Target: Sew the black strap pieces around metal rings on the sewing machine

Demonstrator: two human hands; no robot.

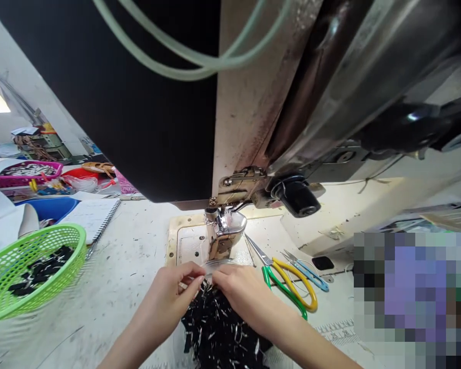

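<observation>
My left hand (179, 292) is closed in a pinch, thumb against fingers, just in front of the sewing machine's metal post (225, 233). Close beside it, my right hand (243, 293) is also pinched, fingertips almost meeting the left ones. Whatever lies between the fingertips is too small and hidden to make out. Directly beneath both hands is a heap of small black fabric pieces (223, 333) with light thread ends. To the right of my right hand lie scissors (289, 279) with one green and one yellow handle, and blue thread snips (311, 271).
The machine's large head (249, 102) hangs low over the work area. At left stands a green mesh basket (71, 241) holding black pieces, next to a spiral notebook (100, 218). Behind are a blue bin (56, 206) and a pink basket (54, 171). A ruler scale (338, 332) lies at right.
</observation>
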